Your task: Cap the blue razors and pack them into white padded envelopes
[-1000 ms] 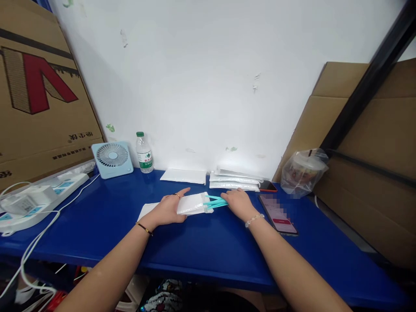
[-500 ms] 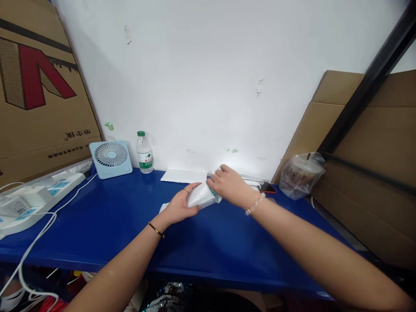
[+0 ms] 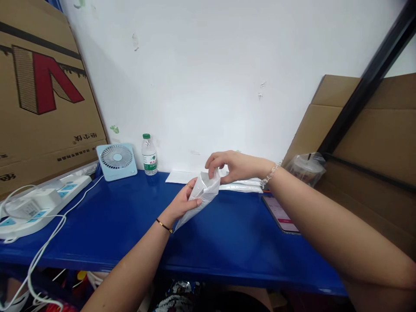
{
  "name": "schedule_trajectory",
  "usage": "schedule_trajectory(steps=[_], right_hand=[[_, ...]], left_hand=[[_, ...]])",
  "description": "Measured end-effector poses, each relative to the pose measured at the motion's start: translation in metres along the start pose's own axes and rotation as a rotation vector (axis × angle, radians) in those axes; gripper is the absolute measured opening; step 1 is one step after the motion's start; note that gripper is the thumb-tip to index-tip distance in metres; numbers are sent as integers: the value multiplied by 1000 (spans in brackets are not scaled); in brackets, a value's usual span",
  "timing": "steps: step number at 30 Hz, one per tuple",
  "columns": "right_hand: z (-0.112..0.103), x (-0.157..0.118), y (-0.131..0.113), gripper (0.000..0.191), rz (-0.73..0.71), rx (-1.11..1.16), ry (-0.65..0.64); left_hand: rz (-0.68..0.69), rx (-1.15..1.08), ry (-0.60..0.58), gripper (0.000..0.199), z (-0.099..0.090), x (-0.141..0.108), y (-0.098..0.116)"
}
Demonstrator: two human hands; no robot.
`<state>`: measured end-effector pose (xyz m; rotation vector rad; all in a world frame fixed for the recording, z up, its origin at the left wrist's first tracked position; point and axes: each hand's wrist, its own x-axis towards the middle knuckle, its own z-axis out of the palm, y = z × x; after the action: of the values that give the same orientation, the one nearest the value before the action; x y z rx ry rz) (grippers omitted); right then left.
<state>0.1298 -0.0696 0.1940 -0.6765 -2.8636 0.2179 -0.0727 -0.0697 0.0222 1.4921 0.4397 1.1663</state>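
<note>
A white padded pouch (image 3: 205,193) is held tilted over the blue table (image 3: 130,225), its mouth up and to the right. My left hand (image 3: 184,203) grips its side, with the thumb across the front. At the pouch's open mouth is my right hand (image 3: 224,165), its fingers curled and the index fingertip dipping in at the rim. Whether those fingers pinch the rim or something else is hidden. Flat white packets (image 3: 242,185) lie behind the hands along the wall.
A clear bottle (image 3: 149,156) and a light blue fan (image 3: 117,161) stand at the back left. White power strips with cables (image 3: 48,208) lie at far left. A phone (image 3: 282,215) and a bagged cup (image 3: 305,167) are on the right, near cardboard (image 3: 373,143).
The pouch has turned more upright and its mouth now shows open. My right hand has risen and its fingers have moved to the opening. The phone on the right has come into sight.
</note>
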Motion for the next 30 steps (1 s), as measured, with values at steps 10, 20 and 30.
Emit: schedule_trajectory(steps=[10,20,30], right_hand=[[13,-3,15,13,199,-169,477],[146,-118,-57,18,264,91,259],[223,-131,-61,18,603,196,516]], left_hand=[[212,314,204,67,1,23,31],[-98,788,-32,23,52,-83,25],[-325,1068,-91,20,76,-99,-6]])
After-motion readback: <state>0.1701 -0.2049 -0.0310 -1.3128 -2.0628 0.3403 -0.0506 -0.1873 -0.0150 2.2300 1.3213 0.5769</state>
